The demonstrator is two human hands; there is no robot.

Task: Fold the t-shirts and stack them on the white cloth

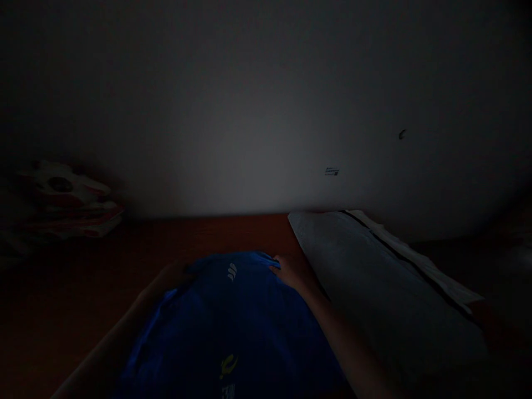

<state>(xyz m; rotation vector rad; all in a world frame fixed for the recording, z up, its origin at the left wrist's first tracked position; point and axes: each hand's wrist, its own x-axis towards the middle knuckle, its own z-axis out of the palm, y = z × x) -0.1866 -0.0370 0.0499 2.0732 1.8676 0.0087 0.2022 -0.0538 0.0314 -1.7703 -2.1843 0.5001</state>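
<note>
A blue shirt [245,310] is spread out in front of me, with a small white logo near its far edge and yellow and white print lower down. My right hand [286,270] pinches its far right corner between thumb and fingers. At the far left corner, my left hand [174,272] is closed on the cloth, though dim light blurs its fingers. Some folds run along the shirt's left side. The near end of the shirt passes out of the picture.
Beneath lies a reddish-brown wooden surface [199,233] that meets a pale wall [249,122]. To the right rests a flat grey sheet-like item [366,277] with a dark strip and white cloth [399,241] along its edge. A red-and-white object [70,199] stands far left. The room is dark.
</note>
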